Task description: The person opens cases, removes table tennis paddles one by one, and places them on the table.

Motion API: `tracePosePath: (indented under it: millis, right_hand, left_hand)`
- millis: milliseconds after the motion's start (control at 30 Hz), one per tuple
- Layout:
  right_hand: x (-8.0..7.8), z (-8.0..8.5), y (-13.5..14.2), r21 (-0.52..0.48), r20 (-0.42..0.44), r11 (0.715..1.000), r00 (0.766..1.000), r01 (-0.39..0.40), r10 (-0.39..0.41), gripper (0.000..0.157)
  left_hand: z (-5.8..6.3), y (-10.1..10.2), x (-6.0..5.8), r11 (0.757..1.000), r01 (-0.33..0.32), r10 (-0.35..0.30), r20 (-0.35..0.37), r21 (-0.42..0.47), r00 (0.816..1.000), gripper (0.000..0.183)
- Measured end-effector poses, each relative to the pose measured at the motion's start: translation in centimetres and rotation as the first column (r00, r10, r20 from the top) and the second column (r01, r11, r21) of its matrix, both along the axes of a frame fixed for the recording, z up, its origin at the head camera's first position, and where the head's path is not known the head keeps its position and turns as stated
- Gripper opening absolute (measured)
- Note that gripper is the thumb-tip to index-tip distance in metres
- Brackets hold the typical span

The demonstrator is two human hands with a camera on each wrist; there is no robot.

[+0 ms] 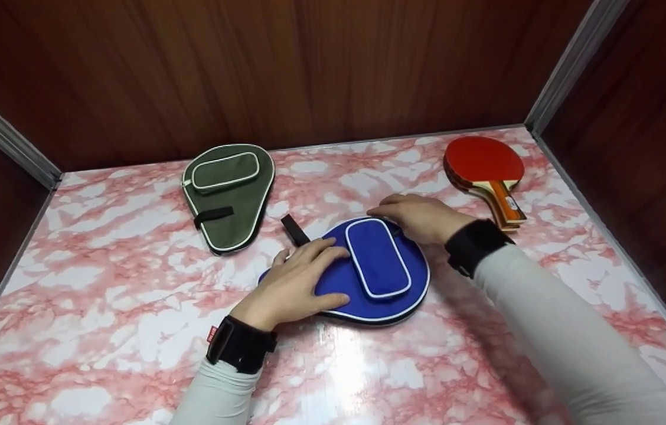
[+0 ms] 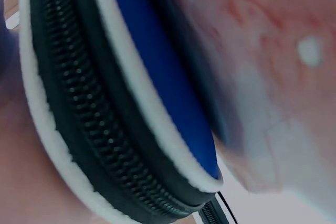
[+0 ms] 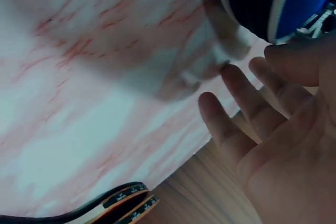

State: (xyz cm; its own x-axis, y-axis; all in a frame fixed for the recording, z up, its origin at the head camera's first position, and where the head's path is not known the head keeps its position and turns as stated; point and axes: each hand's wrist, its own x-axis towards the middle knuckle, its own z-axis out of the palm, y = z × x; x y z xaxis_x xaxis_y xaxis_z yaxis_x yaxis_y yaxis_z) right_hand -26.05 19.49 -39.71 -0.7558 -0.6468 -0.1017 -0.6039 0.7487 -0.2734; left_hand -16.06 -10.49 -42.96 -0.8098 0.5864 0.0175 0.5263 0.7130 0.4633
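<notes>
A blue table tennis bat case [image 1: 333, 286] with white piping lies on the table in front of me, a rectangular pocket [image 1: 379, 258] on its top face. My left hand [image 1: 297, 283] rests across its narrow end, fingers spread. The left wrist view shows the case's dark zipper [image 2: 94, 114] close up. At the rounded far edge is my right hand [image 1: 418, 218], its fingertips right at the rim. In the right wrist view a metal zipper pull [image 3: 317, 23] shows just beyond the nearest digit; I cannot tell whether it is pinched. The other fingers [image 3: 252, 103] reach out loosely.
A green bat case [image 1: 238, 203] lies at the back left. Two table tennis bats, the upper one with red rubber [image 1: 483, 159], are stacked at the back right. A black strap [image 1: 294, 230] sticks out behind the blue case. Dark wood-grain walls [image 1: 309, 71] enclose the table.
</notes>
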Motion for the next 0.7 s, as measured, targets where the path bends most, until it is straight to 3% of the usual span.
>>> tracePosePath:
  millis: [300, 700]
  right_hand:
    - [-0.96, 0.18, -0.80, 0.004, -0.017, 1.000, 1.000, 0.012, -0.012, 0.042]
    - [-0.38, -0.65, -0.20, 0.038, -0.204, 0.999, 0.978, -0.023, 0.030, 0.022]
  left_hand:
    - [-0.07, 0.15, 0.13, 1.000, 0.003, -0.003, -0.010, -0.014, 1.000, 0.074]
    - [-0.06, -0.19, 0.08, 1.000, 0.028, -0.028, 0.008, 0.011, 1.000, 0.074]
